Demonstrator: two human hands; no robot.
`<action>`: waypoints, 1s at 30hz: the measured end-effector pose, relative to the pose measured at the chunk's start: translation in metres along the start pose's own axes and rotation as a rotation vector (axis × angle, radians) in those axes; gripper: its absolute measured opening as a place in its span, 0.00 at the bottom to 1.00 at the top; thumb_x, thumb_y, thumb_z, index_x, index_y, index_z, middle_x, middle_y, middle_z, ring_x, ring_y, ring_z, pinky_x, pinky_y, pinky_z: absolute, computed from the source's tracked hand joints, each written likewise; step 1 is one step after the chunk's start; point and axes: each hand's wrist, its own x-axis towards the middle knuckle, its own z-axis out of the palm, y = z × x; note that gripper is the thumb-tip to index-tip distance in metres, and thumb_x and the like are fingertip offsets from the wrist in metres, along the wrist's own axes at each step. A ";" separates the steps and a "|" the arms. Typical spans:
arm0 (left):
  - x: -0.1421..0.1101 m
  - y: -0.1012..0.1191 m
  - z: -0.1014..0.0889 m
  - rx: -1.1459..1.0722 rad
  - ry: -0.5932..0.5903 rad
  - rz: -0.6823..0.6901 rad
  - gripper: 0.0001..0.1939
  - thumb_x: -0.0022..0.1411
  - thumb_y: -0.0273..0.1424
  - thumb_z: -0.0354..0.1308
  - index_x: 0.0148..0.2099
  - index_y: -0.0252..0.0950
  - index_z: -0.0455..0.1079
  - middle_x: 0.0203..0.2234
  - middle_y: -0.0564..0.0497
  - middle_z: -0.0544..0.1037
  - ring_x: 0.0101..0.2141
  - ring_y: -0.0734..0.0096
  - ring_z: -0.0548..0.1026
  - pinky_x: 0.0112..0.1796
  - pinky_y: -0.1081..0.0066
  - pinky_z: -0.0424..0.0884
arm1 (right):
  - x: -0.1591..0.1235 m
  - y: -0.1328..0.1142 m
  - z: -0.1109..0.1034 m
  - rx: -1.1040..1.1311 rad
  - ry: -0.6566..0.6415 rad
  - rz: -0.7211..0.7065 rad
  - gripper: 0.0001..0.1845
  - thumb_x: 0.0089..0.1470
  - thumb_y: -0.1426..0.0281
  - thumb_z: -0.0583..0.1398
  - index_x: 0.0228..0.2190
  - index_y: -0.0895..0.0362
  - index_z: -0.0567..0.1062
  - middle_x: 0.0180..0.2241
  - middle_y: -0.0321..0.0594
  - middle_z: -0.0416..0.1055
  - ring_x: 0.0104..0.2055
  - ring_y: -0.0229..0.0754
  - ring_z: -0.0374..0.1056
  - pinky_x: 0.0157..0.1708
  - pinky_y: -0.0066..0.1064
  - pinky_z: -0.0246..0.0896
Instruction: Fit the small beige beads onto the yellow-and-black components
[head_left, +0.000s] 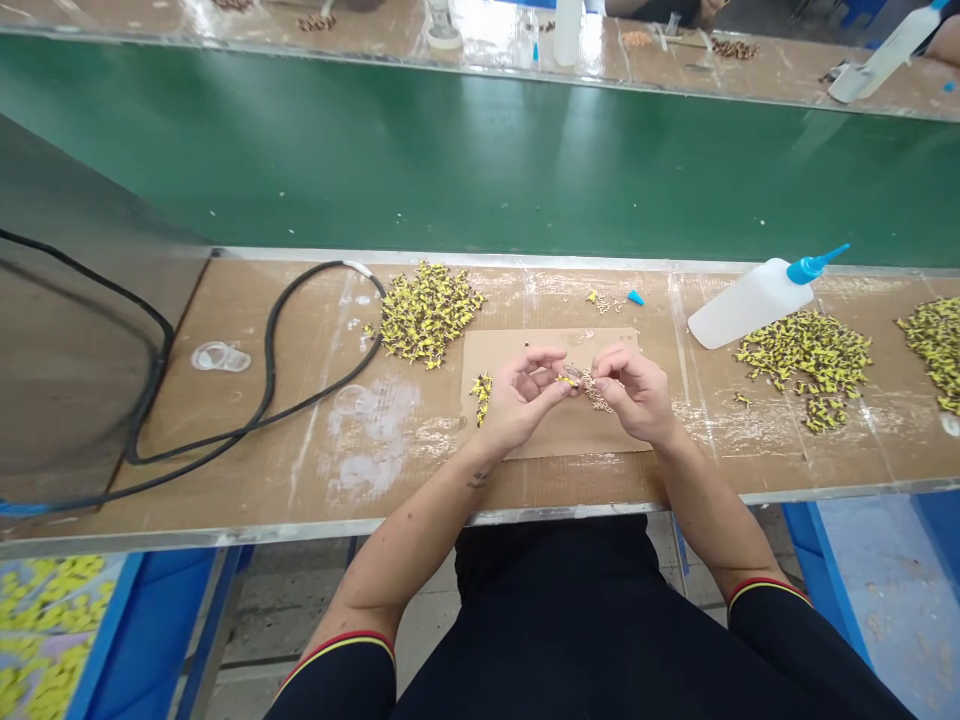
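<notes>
While your left fingers are pinching a tiny, plastic-looking yellow-and-dark piece, likely light, easiest by its end, your right fingers' grip is hiding.

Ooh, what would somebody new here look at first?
Probably the bright yellow heap left of the cardboard, with more heaps on the right. The white bottle with its blue tip catches the eye beside one of those. In the middle, the left hand holds a small yellow piece, close to the right hand.

Left hand pinches (fingers curled), facing right hand.
</notes>
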 end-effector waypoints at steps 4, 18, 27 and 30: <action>0.002 -0.003 -0.002 0.025 0.028 0.013 0.18 0.52 0.40 0.76 0.37 0.35 0.76 0.32 0.50 0.80 0.34 0.72 0.82 0.38 0.71 0.81 | -0.001 0.001 0.000 0.034 0.004 -0.012 0.04 0.63 0.71 0.60 0.34 0.52 0.73 0.31 0.37 0.72 0.34 0.39 0.68 0.31 0.31 0.63; 0.003 -0.007 -0.005 -0.085 0.025 -0.004 0.21 0.51 0.35 0.77 0.42 0.38 0.71 0.31 0.56 0.77 0.26 0.78 0.79 0.31 0.76 0.77 | -0.001 0.000 0.003 -0.003 -0.012 0.046 0.06 0.63 0.67 0.59 0.32 0.53 0.72 0.30 0.38 0.72 0.32 0.40 0.68 0.28 0.32 0.62; 0.000 -0.009 -0.006 -0.062 -0.035 0.002 0.15 0.56 0.37 0.74 0.41 0.37 0.75 0.32 0.52 0.79 0.28 0.74 0.81 0.35 0.72 0.79 | 0.000 0.000 0.005 0.016 -0.020 0.042 0.07 0.64 0.67 0.59 0.32 0.53 0.72 0.30 0.38 0.72 0.32 0.40 0.68 0.29 0.31 0.63; 0.000 -0.008 -0.004 -0.066 -0.027 0.006 0.16 0.55 0.36 0.75 0.38 0.37 0.73 0.32 0.53 0.79 0.30 0.73 0.81 0.35 0.71 0.80 | 0.000 0.000 0.006 0.012 -0.017 0.057 0.09 0.64 0.64 0.59 0.31 0.53 0.72 0.30 0.38 0.72 0.31 0.39 0.67 0.28 0.31 0.62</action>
